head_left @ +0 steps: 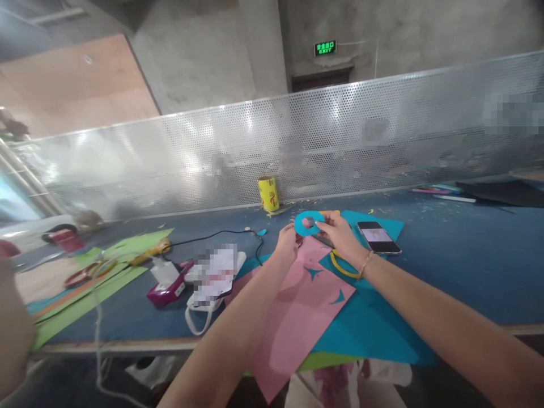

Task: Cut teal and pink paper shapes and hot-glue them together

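Note:
Both hands hold a round blue paper ring (301, 230) with a hole in its middle, raised above the table. On its right edge, my right hand (339, 231) pinches the paper between thumb and fingers. My left hand (288, 239) is closed at the ring's left edge, its fingertips partly hidden. Yellow-handled scissors (345, 271) lie just below my right hand. Beneath my hands is a pink paper sheet (293, 323) bearing small blue paper scraps (313, 273). A larger blue sheet (369, 328) lies under it.
A phone (378, 237) lies to the right. Left are another phone (216, 275), a purple power strip (172, 289) with a white charger, cables, green paper (131, 243) and red-yellow scissors (89, 272). A yellow tape roll (268, 194) stands by the perforated metal screen (191, 153). Someone's arm (12, 328) shows far left.

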`<state>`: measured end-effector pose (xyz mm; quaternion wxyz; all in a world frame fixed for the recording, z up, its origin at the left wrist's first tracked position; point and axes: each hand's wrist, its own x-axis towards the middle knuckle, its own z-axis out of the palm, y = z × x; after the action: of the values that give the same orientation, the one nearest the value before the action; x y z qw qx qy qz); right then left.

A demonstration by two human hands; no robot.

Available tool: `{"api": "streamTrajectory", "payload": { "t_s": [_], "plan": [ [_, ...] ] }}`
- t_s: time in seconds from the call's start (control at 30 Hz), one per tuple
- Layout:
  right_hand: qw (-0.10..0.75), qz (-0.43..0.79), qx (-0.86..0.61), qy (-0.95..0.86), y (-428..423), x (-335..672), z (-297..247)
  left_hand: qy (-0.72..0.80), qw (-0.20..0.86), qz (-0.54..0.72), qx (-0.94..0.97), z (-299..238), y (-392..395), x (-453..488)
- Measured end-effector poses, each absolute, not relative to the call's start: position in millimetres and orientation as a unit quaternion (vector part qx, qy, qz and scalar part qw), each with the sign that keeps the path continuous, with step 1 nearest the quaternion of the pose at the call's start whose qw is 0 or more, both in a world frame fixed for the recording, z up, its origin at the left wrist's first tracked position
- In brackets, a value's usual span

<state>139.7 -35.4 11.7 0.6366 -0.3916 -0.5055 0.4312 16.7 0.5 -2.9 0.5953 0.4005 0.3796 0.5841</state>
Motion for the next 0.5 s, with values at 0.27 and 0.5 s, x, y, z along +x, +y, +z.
{"api": "streamTrajectory", "payload": {
  "t_s": [0.27,0.5],
  "plan": [
    [0.597,0.352,-0.436,-0.574,-40.5,145.0,16.7,0.359,0.587,0.541,0.484,1.8,-6.4,11.6],
    [0.560,0.237,-0.419,-0.674,-38.8,153.0,16.7,0.351,0.569,0.519,0.532,2.6,-8.3,10.3]
  ]
}}
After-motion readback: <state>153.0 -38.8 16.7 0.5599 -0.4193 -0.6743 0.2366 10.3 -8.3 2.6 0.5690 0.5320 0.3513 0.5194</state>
